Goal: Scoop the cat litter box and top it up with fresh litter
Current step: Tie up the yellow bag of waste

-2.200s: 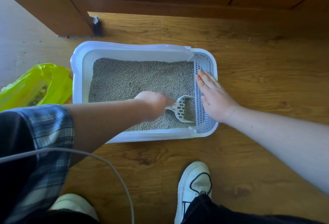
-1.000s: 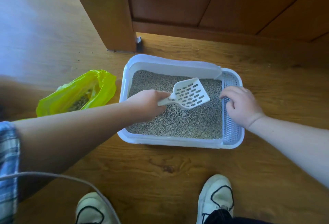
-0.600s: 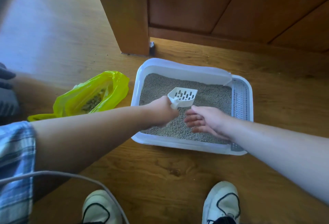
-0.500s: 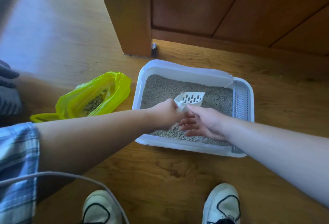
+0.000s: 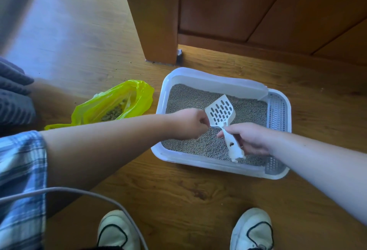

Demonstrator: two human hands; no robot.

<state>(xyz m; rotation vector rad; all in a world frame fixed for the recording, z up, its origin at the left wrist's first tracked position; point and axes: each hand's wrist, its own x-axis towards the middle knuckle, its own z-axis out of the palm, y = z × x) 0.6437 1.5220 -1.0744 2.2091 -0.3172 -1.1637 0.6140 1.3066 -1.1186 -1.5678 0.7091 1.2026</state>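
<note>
Far left: grey fabric (image 5: pixel 14 94) at the frame edge, plaid sleeve (image 5: pixel 21 180) on the left arm, grey cable (image 5: pixel 79 192) curving across the lower left. Wooden floor (image 5: pixel 178 200) all around.

Yellow bag (image 5: pixel 137 94) lies open on the floor just beside the left side of the litter box (image 5: pixel 218 165), with dark clumps (image 5: pixel 114 112) inside it. Wooden door post (image 5: pixel 155 21) stands behind, near the box's far left corner.

Left hand (image 5: pixel 188 123) is over the left part of the box, fingers curled, knuckles up against the left edge of the scoop (image 5: pixel 220 112) near its neck. Can't tell if it actually pinches the scoop or only touches it.

White slotted scoop is held up over the middle of the box, above the grey litter (image 5: pixel 198 98), head pointing away, nothing in it. Handle runs down toward the near rim.

Right hand (image 5: pixel 250 138) grips the scoop handle, fingers wrapped round it just under the head, handle end sticking out below the hand.

White box sits flat on the floor, litter filling most of it, grated strip (image 5: pixel 276 110) along its right side.

Bottom: two white shoes, left shoe (image 5: pixel 117 232) and right shoe (image 5: pixel 252 230), near the box.
</note>
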